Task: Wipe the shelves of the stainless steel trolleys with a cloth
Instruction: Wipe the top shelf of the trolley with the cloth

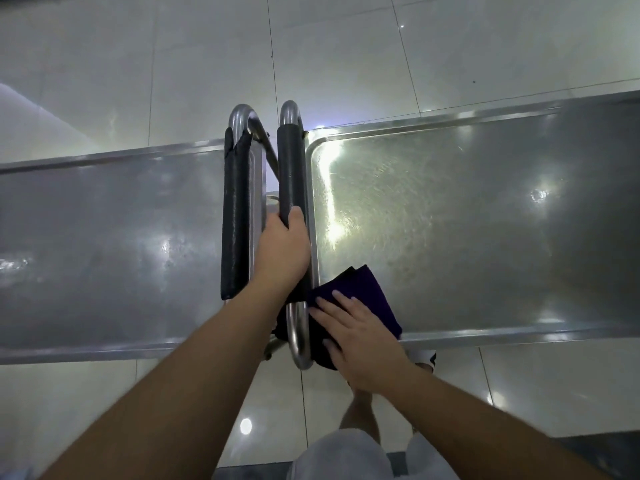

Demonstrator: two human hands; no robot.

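On the right trolley's scratched steel shelf (450,216), your right hand (360,341) presses flat a folded dark purple cloth (367,299); your left hand (282,254) grips the foam-sleeved handle (290,168).

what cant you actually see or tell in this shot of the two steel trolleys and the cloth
Head view only:
- Lower shelves of both stainless steel trolleys: hidden beneath the top shelves.
- Both trolleys' far ends: cut off by the side edges.
- Part of the dark purple cloth: covered by the right hand and the handle tube.
- Left hand fingertips: wrapped behind the black padded handle.
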